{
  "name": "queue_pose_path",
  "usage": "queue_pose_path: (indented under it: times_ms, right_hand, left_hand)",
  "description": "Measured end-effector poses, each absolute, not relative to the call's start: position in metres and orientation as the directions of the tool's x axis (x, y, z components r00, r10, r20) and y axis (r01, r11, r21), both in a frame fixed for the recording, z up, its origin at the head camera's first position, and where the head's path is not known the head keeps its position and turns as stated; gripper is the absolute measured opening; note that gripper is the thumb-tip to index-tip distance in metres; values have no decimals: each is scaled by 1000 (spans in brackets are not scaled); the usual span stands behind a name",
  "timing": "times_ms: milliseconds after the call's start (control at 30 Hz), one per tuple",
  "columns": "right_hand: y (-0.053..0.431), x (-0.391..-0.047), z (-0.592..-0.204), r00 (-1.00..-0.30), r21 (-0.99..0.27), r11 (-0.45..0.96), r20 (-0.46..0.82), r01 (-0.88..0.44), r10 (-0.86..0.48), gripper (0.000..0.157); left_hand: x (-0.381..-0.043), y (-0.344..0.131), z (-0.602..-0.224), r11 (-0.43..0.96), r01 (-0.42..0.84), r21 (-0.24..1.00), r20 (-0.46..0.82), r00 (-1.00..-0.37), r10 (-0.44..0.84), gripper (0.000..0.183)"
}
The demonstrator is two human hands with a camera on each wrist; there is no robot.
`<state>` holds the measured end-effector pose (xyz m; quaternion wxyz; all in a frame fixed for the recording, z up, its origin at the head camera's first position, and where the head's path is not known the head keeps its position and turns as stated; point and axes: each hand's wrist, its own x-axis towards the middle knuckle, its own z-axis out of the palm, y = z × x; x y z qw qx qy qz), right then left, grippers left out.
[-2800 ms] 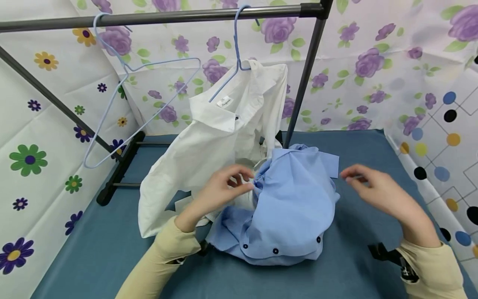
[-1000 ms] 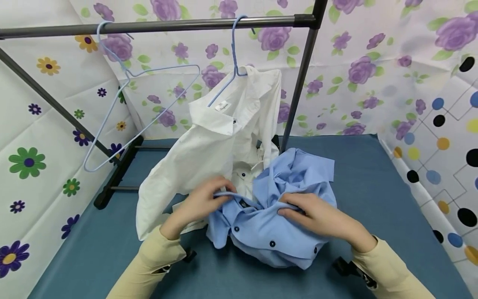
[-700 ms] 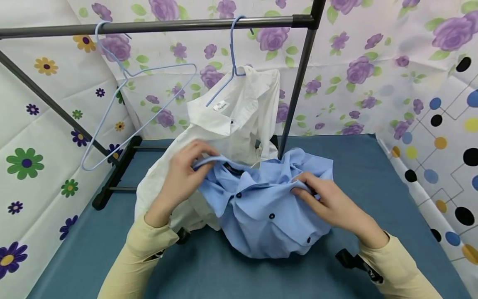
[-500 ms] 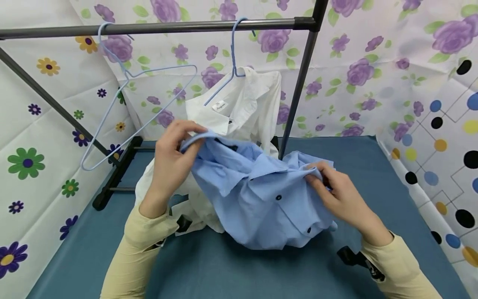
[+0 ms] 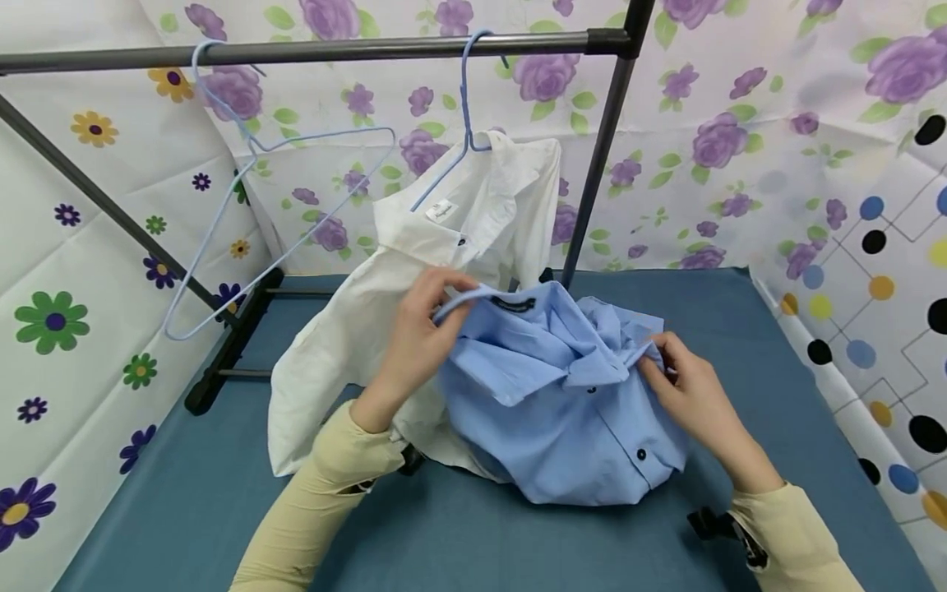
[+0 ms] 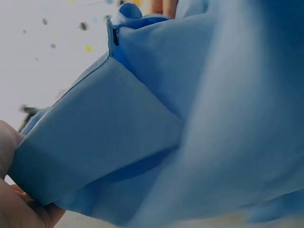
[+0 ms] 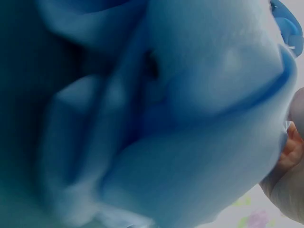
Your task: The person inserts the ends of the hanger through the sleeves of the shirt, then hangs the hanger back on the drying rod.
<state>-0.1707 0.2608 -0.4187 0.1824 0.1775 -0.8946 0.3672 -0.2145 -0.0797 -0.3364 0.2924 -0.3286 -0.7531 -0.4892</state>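
Left fingers (image 5: 442, 281) pinch the blue shirt (image 5: 555, 448) by its collar (image 5: 514, 380), right fingers (image 5: 675, 350) grip its opposite side.

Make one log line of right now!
left hand: holds blue shirt collar; right hand: pinches blue shirt; white shirt: on hanger; other hanger: bare

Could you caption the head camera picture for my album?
Left hand and right hand hold a blue shirt in front of a white shirt hanging from a rack.

pale yellow sleeves (image 5: 321, 497), black wrist gear (image 5: 712, 524)
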Motion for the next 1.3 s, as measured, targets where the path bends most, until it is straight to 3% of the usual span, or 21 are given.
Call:
queue_pose_path:
  times_ms: [233,367,500,633,833,1000,1100,1200,1300]
  right_hand:
    - [269,-168,-455,-940,-611,714,223,-341,-257,9]
    - [271,-168,-458,-941,-623,717,106,-314,-320,9]
    - [272,-171,-449,-928,-631,713,32,-306,-371,13]
    - [271,-177,-432,-909,-610,711,35,-349,-416,19]
    - [270,-178,-397,-909,-632,660,206,-407,-363,37]
    - [258,-177,-367,-889,-651,607,364,-455,-277,31]
    - [248,-180,-357,-860,-635,581,410,-509,-304,37]
    - [241,-184,-357,-864,-638,584,353,-502,-358,50]
    - [237,-190,-368,-885,-650,616,212,-445,-415,60]
  left_hand:
    - [-223,-62,-396,388,636,667,540,-771,337,16]
    - [-225,-57,-419,440,591,676,440,-803,402,18]
    - [-226,-58,-428,441,602,665,435,-793,426,18]
    - [-223,-64,-420,425,619,660,463,-781,419,19]
    - [-219,-69,-395,415,645,642,487,-761,430,18]
    - [-216,-68,-378,356,687,633,541,-722,431,19]
    - [-216,-64,-369,310,725,616,583,-683,439,20]
    - [-217,-59,-366,291,752,591,610,-653,449,20]
    - [-220,-53,-372,293,757,585,609,-648,457,19]
